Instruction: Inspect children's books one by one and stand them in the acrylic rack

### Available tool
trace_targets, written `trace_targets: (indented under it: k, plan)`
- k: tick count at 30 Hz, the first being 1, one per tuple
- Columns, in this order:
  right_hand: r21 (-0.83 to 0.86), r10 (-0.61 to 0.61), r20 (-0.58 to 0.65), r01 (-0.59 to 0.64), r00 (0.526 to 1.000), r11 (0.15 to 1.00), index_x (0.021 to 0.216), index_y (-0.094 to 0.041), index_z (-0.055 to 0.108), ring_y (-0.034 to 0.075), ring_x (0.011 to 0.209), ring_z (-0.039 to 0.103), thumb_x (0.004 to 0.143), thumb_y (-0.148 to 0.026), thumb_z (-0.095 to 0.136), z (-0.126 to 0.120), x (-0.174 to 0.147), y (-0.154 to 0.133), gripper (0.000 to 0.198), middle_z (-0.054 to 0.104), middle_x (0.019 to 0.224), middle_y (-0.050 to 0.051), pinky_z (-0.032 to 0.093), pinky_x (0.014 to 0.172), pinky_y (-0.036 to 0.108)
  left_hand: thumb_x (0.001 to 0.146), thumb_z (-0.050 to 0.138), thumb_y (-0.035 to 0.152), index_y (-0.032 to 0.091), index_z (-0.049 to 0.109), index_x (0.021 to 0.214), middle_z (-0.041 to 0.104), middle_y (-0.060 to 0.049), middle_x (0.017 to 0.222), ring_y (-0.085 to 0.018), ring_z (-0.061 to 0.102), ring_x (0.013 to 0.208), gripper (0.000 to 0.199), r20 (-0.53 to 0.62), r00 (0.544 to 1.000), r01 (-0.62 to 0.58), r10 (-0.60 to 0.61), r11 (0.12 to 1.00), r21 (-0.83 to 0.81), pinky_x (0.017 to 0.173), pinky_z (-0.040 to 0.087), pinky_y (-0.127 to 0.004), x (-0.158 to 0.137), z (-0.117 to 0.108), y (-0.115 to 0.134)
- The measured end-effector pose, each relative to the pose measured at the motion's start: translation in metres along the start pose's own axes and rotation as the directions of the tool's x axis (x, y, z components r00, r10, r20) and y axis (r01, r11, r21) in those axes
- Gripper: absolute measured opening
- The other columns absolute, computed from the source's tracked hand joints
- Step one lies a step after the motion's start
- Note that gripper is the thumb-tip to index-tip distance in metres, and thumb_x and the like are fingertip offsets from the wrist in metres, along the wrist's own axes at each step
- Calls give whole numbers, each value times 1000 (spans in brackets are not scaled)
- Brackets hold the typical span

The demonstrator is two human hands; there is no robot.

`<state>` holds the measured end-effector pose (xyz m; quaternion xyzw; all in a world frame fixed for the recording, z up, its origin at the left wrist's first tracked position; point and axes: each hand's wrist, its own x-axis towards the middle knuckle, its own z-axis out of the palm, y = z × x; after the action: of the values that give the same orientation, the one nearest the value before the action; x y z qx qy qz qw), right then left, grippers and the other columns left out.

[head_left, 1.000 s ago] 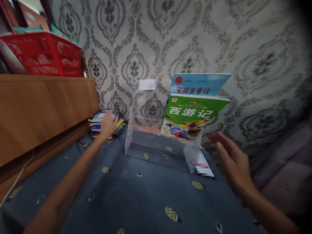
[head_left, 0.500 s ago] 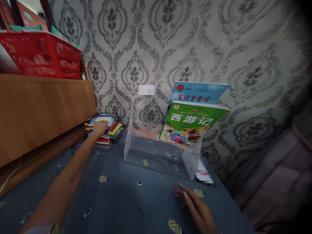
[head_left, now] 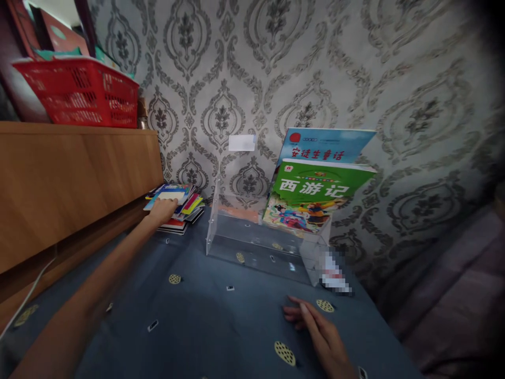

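At the far left, my left hand [head_left: 164, 211] grips the near edge of a blue book [head_left: 171, 195] with a pale panel, on top of a stack of books [head_left: 190, 206]. Its thumb is hidden. My right hand [head_left: 315, 331] is low over the dark blue cloth, fingers loosely apart and nothing in them. Between the hands stands a clear acrylic book stand [head_left: 256, 257]. A green picture book [head_left: 311, 192] leans in its right part, with a blue picture book [head_left: 327, 145] upright behind it.
A wooden cabinet [head_left: 79, 173] rises at the left, bearing a red plastic basket [head_left: 82, 97]. Patterned wallpaper [head_left: 221, 68] closes off the back. A blurred-out white item [head_left: 334, 273] lies right of the stand. A white cable [head_left: 33, 287] runs along the cabinet's foot.
The blue book has slid slightly toward me on the stack, under my left hand. My right hand has stayed nearly still. The whole view has shifted a little.
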<state>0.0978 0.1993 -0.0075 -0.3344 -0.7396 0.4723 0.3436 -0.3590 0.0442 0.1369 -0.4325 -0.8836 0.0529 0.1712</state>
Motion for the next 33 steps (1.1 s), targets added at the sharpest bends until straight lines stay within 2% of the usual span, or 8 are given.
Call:
trace_targets:
  k: [6, 12, 16, 21, 25, 27, 29, 33]
  plan:
    - [32, -28, 7, 28, 1000, 999, 104, -18, 75, 28, 76, 75, 81, -81, 49, 2, 0, 7, 72, 78, 89, 15, 62, 70, 42, 99, 36, 13, 8, 60, 118, 70, -23, 113, -32, 69, 105, 31, 59, 997, -49, 47, 998, 31, 91, 47, -43, -68, 1, 27]
    - [48, -58, 71, 55, 996, 997, 104, -17, 73, 26, 74, 74, 82, -81, 47, 1, -4, 1, 72, 78, 87, 14, 61, 68, 40, 94, 38, 3, 8, 63, 114, 71, -22, 111, -33, 71, 99, 32, 208, 974, -100, 95, 995, 15, 81, 52, -41, -168, 13, 60]
    - [53, -55, 102, 50, 993, 997, 106, -17, 72, 25, 74, 73, 84, -80, 45, 2, -4, 3, 72, 77, 86, 14, 59, 68, 39, 90, 38, -1, 8, 64, 116, 70, -21, 113, -33, 70, 101, 38, 312, 943, -126, 119, 992, 3, 78, 56, -41, -230, 8, 72]
    - [69, -35, 121, 27, 992, 997, 108, -16, 71, 23, 75, 72, 87, -77, 46, 3, -6, 6, 69, 77, 88, 13, 57, 69, 37, 84, 36, -6, 13, 61, 130, 65, -19, 131, -29, 66, 115, 55, 305, 935, -196, 183, 981, 10, 83, 59, -39, -293, 3, 74]
    - [89, -36, 126, 25, 991, 996, 105, -17, 71, 22, 76, 72, 88, -75, 47, 5, -7, 6, 65, 77, 88, 13, 56, 70, 36, 76, 44, -4, 22, 54, 141, 59, -11, 143, -26, 59, 129, 70, 200, 911, -353, 362, 932, -78, 94, 57, -35, -337, 18, 61]
    - [100, -43, 142, 29, 989, 995, 107, -17, 70, 22, 76, 71, 89, -74, 47, 5, -7, 6, 65, 77, 89, 12, 56, 70, 35, 76, 46, -1, 25, 46, 148, 55, -8, 147, -25, 55, 134, 77, 106, 883, -442, 458, 885, -148, 98, 56, -34, -346, 24, 52]
    - [106, -52, 147, 37, 988, 994, 108, -17, 70, 21, 75, 72, 89, -74, 47, 6, -7, 7, 64, 77, 89, 12, 55, 68, 34, 82, 44, 2, 28, 42, 151, 54, -5, 149, -24, 53, 136, 74, 47, 837, -525, 545, 825, -208, 99, 55, -34, -339, 26, 47]
    - [107, -60, 131, 46, 990, 993, 108, -17, 70, 21, 75, 72, 91, -71, 46, 6, -7, 9, 62, 77, 89, 12, 56, 67, 33, 96, 35, 7, 35, 41, 151, 53, 0, 149, -20, 50, 138, 62, 68, 735, -634, 675, 719, -284, 102, 53, -33, -286, 22, 55]
